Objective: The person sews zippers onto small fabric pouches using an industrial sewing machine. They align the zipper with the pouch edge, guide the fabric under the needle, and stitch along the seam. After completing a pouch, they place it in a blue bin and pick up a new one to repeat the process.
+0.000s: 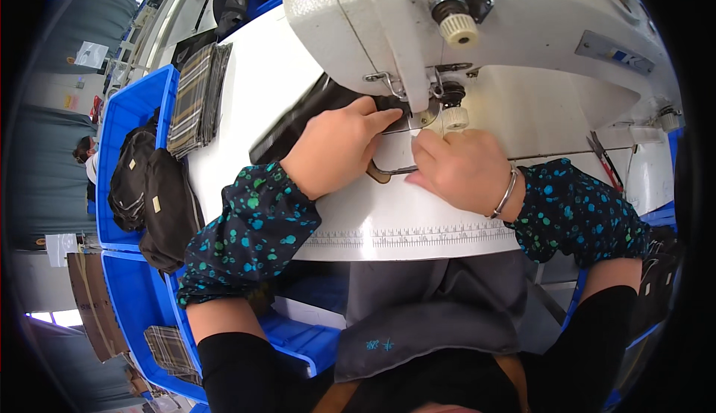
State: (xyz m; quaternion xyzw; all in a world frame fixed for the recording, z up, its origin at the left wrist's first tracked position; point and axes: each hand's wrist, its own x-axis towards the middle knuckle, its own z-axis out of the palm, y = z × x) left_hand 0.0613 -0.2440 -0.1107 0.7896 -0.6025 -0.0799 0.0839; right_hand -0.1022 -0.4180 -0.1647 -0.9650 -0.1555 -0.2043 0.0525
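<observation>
My left hand (333, 147) presses a black fabric piece (292, 121) against the white table, its index finger stretched toward the needle area of the sewing machine (358, 18). The fabric runs out to the left from under the hand. My right hand (460, 168) is just right of the presser foot, thumb and fingers drawn together. A small white bit shows at its fingertips, too small to name. Between the hands, a curved tan piece with a dark edge (379, 174) lies near the fingertips. The palms hide part of the work.
Red-handled snips (605, 161) lie at the right. A stack of plaid fabric (198, 100) sits at the left table edge. Beside it, a blue bin (112, 126) holds dark bags (160, 204); a lower bin (127, 286) holds plaid pieces. A printed ruler (403, 235) follows the front edge.
</observation>
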